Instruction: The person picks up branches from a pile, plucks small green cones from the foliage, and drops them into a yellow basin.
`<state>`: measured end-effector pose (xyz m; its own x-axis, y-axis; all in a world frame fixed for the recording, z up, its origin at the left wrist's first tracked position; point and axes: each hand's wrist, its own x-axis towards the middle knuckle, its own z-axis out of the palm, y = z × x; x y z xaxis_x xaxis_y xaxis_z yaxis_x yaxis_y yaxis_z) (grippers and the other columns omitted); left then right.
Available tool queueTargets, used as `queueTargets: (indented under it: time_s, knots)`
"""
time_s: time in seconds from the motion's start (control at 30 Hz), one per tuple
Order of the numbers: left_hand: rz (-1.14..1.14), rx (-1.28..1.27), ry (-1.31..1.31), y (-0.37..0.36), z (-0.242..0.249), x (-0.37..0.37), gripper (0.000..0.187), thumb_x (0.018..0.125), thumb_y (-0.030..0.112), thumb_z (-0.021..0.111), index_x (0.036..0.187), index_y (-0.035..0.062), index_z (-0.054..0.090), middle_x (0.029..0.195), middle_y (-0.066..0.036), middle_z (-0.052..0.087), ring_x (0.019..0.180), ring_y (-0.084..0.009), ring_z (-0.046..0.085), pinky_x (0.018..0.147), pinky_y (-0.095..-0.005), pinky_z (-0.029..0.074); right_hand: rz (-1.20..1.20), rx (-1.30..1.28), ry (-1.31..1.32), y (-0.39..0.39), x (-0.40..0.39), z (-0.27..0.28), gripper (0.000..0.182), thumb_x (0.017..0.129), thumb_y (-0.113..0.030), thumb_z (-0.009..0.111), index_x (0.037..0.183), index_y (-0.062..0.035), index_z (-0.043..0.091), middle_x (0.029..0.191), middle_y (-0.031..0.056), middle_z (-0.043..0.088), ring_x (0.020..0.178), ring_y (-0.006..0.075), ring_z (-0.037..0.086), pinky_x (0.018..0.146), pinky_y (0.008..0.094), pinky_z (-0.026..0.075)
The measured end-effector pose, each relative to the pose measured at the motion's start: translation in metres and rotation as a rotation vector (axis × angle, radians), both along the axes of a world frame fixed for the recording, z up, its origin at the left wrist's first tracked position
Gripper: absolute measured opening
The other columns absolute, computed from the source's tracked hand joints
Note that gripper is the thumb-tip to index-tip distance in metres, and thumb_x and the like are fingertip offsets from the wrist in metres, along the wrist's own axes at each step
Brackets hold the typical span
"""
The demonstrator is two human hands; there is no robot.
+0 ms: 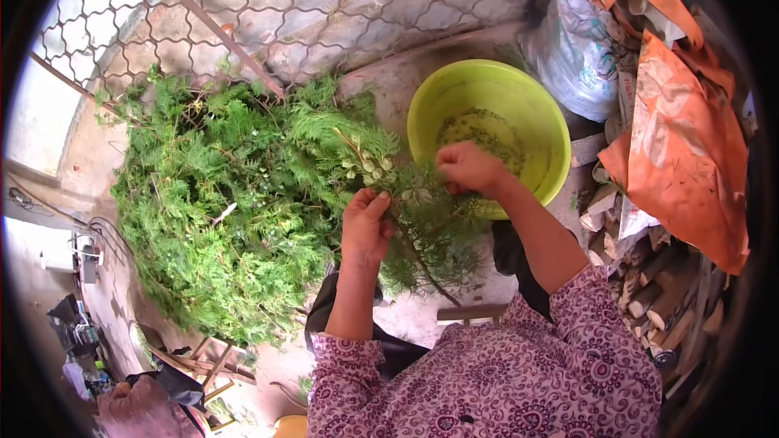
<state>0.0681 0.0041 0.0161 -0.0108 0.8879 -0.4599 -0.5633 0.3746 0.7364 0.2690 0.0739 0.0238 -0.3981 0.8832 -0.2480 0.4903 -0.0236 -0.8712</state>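
My left hand (pixel 367 225) is closed, pinching a green conifer branch (pixel 426 231) in front of me. Clusters of pale green cones (pixel 372 167) show on the sprays just above the fingers. My right hand (pixel 471 169) is also closed, its fingers curled together beside the branch and over the near left part of a yellow-green plastic basin (pixel 560 134). What those fingers hold, if anything, is hidden. Many small green cones (pixel 487 130) lie on the basin's floor. To the left, a large heap of cut conifer branches (pixel 235 227) reaches close to my left hand.
A wavy wire mesh (pixel 365 8) runs along the back. A white sack (pixel 572 57), an orange sheet (pixel 677 154) and stacked firewood (pixel 661 292) stand on the right. Wooden frame pieces (pixel 215 365) and another person's clothed body (pixel 142 414) appear at lower left.
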Motion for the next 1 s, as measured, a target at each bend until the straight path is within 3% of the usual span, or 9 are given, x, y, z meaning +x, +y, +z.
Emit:
queueTargets:
  time_s: [0.03,0.07,0.13,0.27,0.33,0.43,0.63,0.77,1.0]
  knots:
    - [0.002,-0.006,-0.001,-0.001,-0.001,0.000,0.009,0.081,0.007,0.057,0.079,0.0102,0.049,0.067,0.003,0.051,0.044,-0.0053,0.040,0.034,-0.0193,0.029,-0.106,-0.473,0.459,-0.002,0.000,0.006,0.008,0.072,-0.011,0.056,0.077,-0.0047,0.055,0.066,0.0043,0.057,0.059,0.0145,0.056,0.053,0.0267,0.045]
    - [-0.011,-0.018,-0.018,-0.001,-0.002,0.000,0.009,0.081,0.007,0.057,0.079,0.0104,0.049,0.067,0.003,0.051,0.045,-0.0055,0.041,0.034,-0.0194,0.030,-0.106,-0.475,0.458,-0.001,-0.001,0.002,0.008,0.072,-0.011,0.056,0.077,-0.0047,0.055,0.066,0.0043,0.057,0.059,0.0145,0.056,0.053,0.0267,0.045]
    - [-0.024,-0.030,-0.031,-0.001,-0.001,-0.002,0.009,0.081,0.007,0.057,0.079,0.0106,0.048,0.068,0.003,0.052,0.045,-0.0056,0.042,0.034,-0.0194,0.030,-0.168,-0.549,0.803,0.002,-0.005,-0.009,0.004,0.077,-0.006,0.052,0.080,-0.0075,0.054,0.069,-0.0012,0.055,0.062,0.0074,0.054,0.054,0.0212,0.044]
    - [-0.037,-0.027,-0.049,-0.002,0.004,-0.004,0.009,0.082,0.008,0.056,0.080,0.0107,0.048,0.069,0.002,0.052,0.046,-0.0058,0.043,0.034,-0.0194,0.032,-0.099,-0.580,0.802,0.001,-0.010,-0.009,0.005,0.078,-0.008,0.054,0.082,-0.0055,0.056,0.072,-0.0004,0.056,0.063,0.0081,0.054,0.057,0.0216,0.045]
    - [-0.045,-0.022,-0.051,-0.002,0.005,-0.004,0.009,0.082,0.008,0.056,0.080,0.0107,0.048,0.069,0.002,0.052,0.046,-0.0059,0.043,0.034,-0.0194,0.032,0.058,-0.209,0.469,-0.005,-0.019,-0.010,0.010,0.078,-0.011,0.057,0.086,-0.0046,0.058,0.073,-0.0008,0.057,0.063,0.0072,0.054,0.058,0.0215,0.045]
    - [-0.039,-0.005,-0.084,-0.001,0.007,-0.004,0.008,0.082,0.008,0.056,0.080,0.0106,0.048,0.069,0.002,0.053,0.047,-0.0061,0.044,0.034,-0.0193,0.032,-0.025,-0.424,0.625,-0.014,-0.024,-0.005,0.016,0.078,-0.007,0.057,0.093,-0.0056,0.061,0.074,0.0002,0.059,0.062,0.0081,0.055,0.058,0.0214,0.044]
    - [0.115,-0.026,-0.063,0.002,0.001,-0.012,0.007,0.081,0.009,0.056,0.082,0.0104,0.050,0.071,0.001,0.055,0.049,-0.0069,0.047,0.036,-0.0198,0.033,-0.050,-0.312,0.767,-0.003,-0.007,-0.001,0.016,0.078,-0.010,0.059,0.092,-0.0038,0.061,0.075,0.0001,0.059,0.065,0.0087,0.054,0.061,0.0218,0.043]
    - [0.034,0.000,-0.093,0.001,0.007,-0.009,0.006,0.081,0.009,0.056,0.083,0.0098,0.050,0.070,0.001,0.055,0.050,-0.0073,0.048,0.037,-0.0198,0.034,0.018,-0.363,0.730,-0.010,-0.013,-0.003,0.014,0.078,-0.010,0.058,0.089,-0.0026,0.061,0.077,-0.0001,0.059,0.066,0.0088,0.054,0.061,0.0217,0.043]
    - [0.014,0.027,-0.085,0.000,0.005,-0.006,0.008,0.082,0.011,0.057,0.086,0.0086,0.050,0.071,0.000,0.056,0.051,-0.0075,0.050,0.037,-0.0196,0.034,0.003,-0.168,0.515,-0.010,-0.012,-0.007,0.014,0.077,-0.009,0.057,0.088,-0.0007,0.062,0.076,-0.0017,0.058,0.067,0.0050,0.050,0.062,0.0197,0.040]
